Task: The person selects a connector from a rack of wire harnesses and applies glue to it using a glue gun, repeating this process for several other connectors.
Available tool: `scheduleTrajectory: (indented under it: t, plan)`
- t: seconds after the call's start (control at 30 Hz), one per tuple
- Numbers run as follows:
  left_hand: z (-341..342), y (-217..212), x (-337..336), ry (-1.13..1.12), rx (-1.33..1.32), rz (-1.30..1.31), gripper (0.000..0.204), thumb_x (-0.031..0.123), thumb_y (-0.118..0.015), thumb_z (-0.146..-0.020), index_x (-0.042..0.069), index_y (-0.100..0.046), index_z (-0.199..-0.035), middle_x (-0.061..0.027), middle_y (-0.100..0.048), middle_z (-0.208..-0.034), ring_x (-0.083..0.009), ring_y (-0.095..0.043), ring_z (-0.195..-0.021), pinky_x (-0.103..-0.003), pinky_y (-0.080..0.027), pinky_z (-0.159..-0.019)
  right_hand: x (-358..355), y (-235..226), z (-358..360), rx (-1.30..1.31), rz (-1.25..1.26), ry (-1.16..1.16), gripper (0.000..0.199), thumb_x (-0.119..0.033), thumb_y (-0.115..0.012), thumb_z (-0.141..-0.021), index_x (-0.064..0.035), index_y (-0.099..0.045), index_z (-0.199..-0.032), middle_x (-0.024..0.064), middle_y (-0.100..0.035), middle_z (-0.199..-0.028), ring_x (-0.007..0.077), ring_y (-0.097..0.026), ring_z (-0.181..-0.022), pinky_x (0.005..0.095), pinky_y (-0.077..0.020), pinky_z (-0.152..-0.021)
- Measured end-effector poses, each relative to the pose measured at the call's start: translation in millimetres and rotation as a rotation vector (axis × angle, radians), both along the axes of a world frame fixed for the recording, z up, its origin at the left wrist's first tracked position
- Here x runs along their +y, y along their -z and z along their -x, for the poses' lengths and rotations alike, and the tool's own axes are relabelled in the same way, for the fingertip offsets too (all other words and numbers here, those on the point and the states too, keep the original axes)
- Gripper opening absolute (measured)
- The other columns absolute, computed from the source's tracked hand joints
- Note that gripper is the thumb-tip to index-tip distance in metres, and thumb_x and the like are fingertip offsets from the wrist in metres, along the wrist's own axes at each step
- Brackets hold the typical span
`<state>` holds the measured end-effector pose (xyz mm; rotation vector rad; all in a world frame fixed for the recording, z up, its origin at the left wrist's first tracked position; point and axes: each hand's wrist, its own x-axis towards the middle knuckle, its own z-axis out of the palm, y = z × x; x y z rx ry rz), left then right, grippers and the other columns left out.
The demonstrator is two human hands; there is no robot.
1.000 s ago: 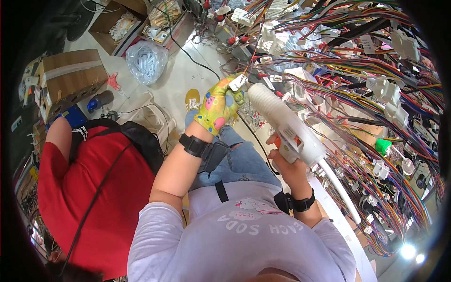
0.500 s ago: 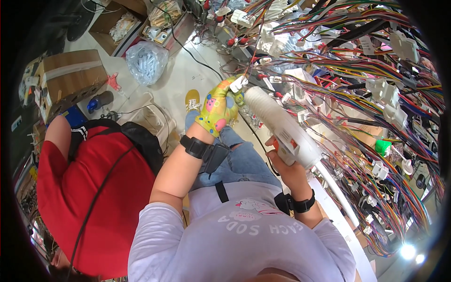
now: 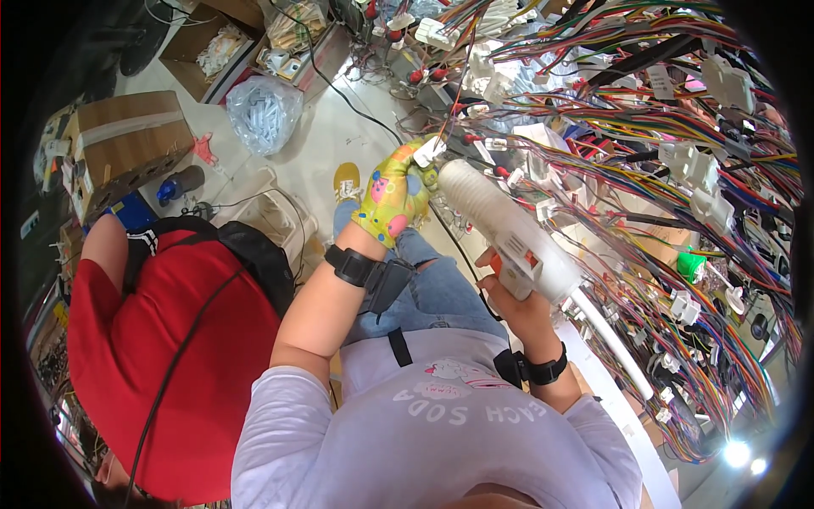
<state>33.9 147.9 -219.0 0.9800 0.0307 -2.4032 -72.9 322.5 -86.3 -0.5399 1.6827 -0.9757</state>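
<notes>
Matt white plastic tool (image 3: pixel 509 237); cloth glove (image 3: pixel 392 195) (patterned); plastic-sheathed wires (image 3: pixel 644 170).

A wire-harness assembly workshop

Dense bundles of many-coloured wires (image 3: pixel 678 195) fitted with white plastic connectors (image 3: pixel 691 165) spread across an upright assembly board, filling the right side of the view. A bulky white pistol-shaped power tool (image 3: pixel 509 233) trailing a white hose (image 3: pixel 610 339) is at work against them. On the pale concrete floor (image 3: pixel 339 136) stand taped brown cardboard boxes (image 3: pixel 127 144), an open carton of parts (image 3: pixel 222 44) and a clear plastic bag of small pieces (image 3: pixel 261 110)
</notes>
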Motion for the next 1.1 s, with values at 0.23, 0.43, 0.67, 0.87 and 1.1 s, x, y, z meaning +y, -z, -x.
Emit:
scheduleTrajectory:
  t: [0.23,0.43,0.67,0.87,1.1]
  plan:
    - [-0.6,12.4,-5.1,-0.015,0.134,0.011,0.033,0.017,-0.046,-0.093,-0.002,-0.054,-0.119,-0.0071,-0.06,-0.108,-0.012,-0.056,-0.088,-0.023,-0.046,-0.075,8.9,12.5,4.5,0.084,-0.011,-0.065,0.045,0.008,-0.056,-0.077,-0.002,-0.046,-0.119,0.0099,-0.055,-0.103,0.0174,-0.055,-0.093,0.0297,-0.0529,-0.071]
    - [1.6,4.7,-7.9,0.032,0.099,0.141,0.035,0.02,-0.047,-0.093,-0.002,-0.054,-0.119,-0.0079,-0.058,-0.112,-0.0128,-0.055,-0.096,-0.025,-0.046,-0.081,-1.2,8.0,4.6,0.044,-0.016,-0.057,0.051,0.012,-0.055,-0.076,-0.0018,-0.043,-0.124,0.0103,-0.053,-0.102,0.0185,-0.054,-0.095,0.0297,-0.0526,-0.071]
    - [3.5,8.1,-4.9,0.055,0.073,0.124,0.036,0.023,-0.048,-0.092,0.001,-0.055,-0.119,-0.0049,-0.058,-0.112,-0.0125,-0.054,-0.097,-0.025,-0.047,-0.079,-0.1,10.0,7.2,0.07,0.062,-0.085,0.053,0.014,-0.054,-0.076,-0.002,-0.041,-0.125,0.0101,-0.052,-0.102,0.0186,-0.053,-0.096,0.029,-0.0522,-0.07]
    - [3.2,13.1,-5.5,0.05,0.095,0.08,0.034,0.022,-0.048,-0.092,0.002,-0.057,-0.117,-0.0037,-0.059,-0.109,-0.011,-0.054,-0.094,-0.022,-0.047,-0.073,-1.1,10.5,6.9,0.021,0.039,-0.032,0.053,0.013,-0.054,-0.076,-0.0023,-0.04,-0.126,0.0099,-0.052,-0.102,0.0184,-0.053,-0.096,0.0289,-0.052,-0.07]
    - [5.2,13.7,-6.7,0.031,0.106,0.075,0.033,0.021,-0.049,-0.091,0.002,-0.058,-0.117,-0.0043,-0.06,-0.107,-0.0111,-0.056,-0.09,-0.022,-0.047,-0.073,-7.1,6.4,5.6,0.056,0.036,-0.045,0.048,0.011,-0.055,-0.077,-0.0021,-0.044,-0.122,0.0087,-0.054,-0.1,0.0167,-0.053,-0.095,0.0277,-0.0511,-0.071]
